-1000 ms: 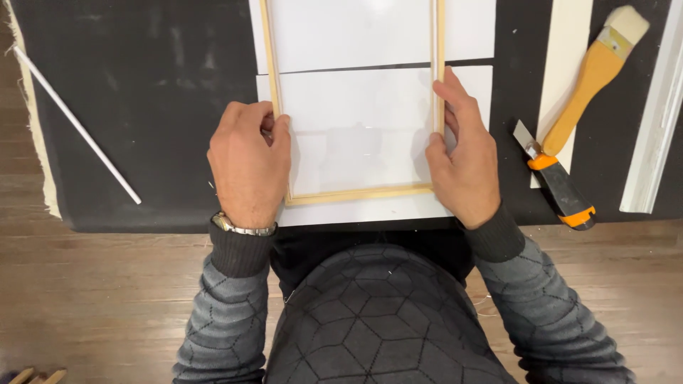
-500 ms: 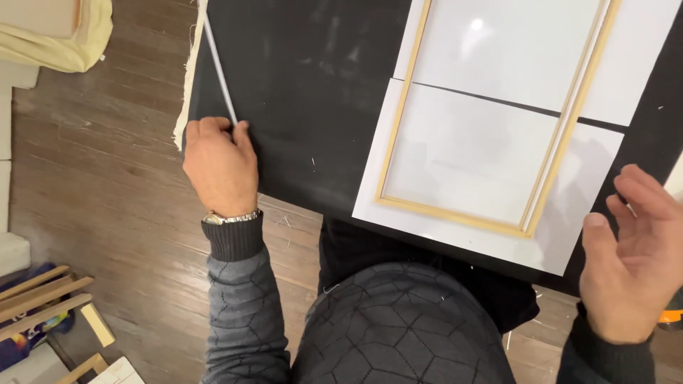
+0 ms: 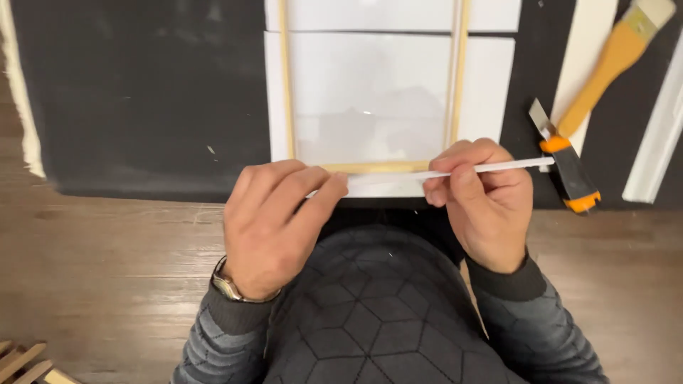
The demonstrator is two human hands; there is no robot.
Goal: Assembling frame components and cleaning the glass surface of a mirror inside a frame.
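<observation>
We hold a thin white rod (image 3: 455,171) between both hands, its long axis nearly level, running left to right with the right end tipped slightly up and away. Left hand (image 3: 274,224): fingers curled narrow, pinching the rod's near end, which is hidden behind the fingertips. Right hand (image 3: 484,199): thumb and fingers closed around the rod's middle; the free end juts out past the knuckles toward the utility knife (image 3: 565,160).

Just beyond our fingertips lies a pale wooden frame (image 3: 370,168) on white sheets (image 3: 366,92), all on a black mat (image 3: 142,92). The frame's far part is cut off at the top edge. Right of the right hand, past the orange-and-black knife, a wood-handled brush (image 3: 612,60) lies slanted, its bristles partly cropped. White strips (image 3: 654,128) beyond it are hard to make out. Wooden floor (image 3: 107,284) lies under our wrists.
</observation>
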